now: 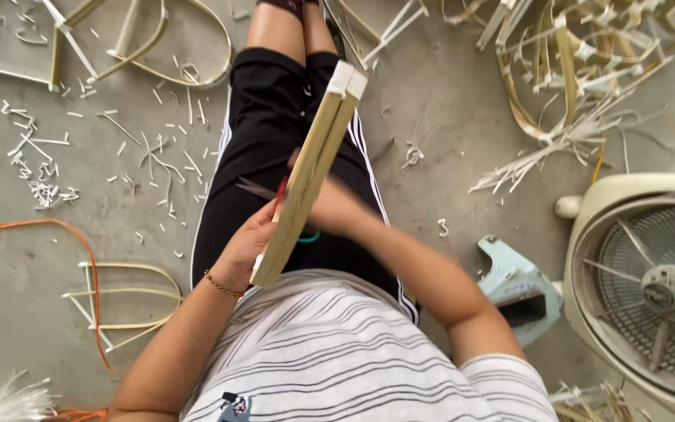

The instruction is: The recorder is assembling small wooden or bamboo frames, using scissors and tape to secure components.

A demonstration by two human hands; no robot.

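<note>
Left hand (pixel 248 246) closed around lower end of pale flat bamboo slat bundle (pixel 310 176), held above lap. Right hand (pixel 330 207) behind bundle; grip cannot tell. Red-handled scissors (pixel 263 188) alongside. Trimmed offcuts (pixel 41 168) litter concrete floor (pixel 9 312); trimming seemingly midway.

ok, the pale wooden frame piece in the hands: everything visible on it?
The frame piece looks like two flat, pale bamboo or wood slats laid side by side, with whitish wrapping at the squared far end. It runs diagonally from near the striped shirt up over the lap. The left hand grips its lower part; the right hand is mostly hidden behind it. Red-handled scissors sit against its left edge.
</note>
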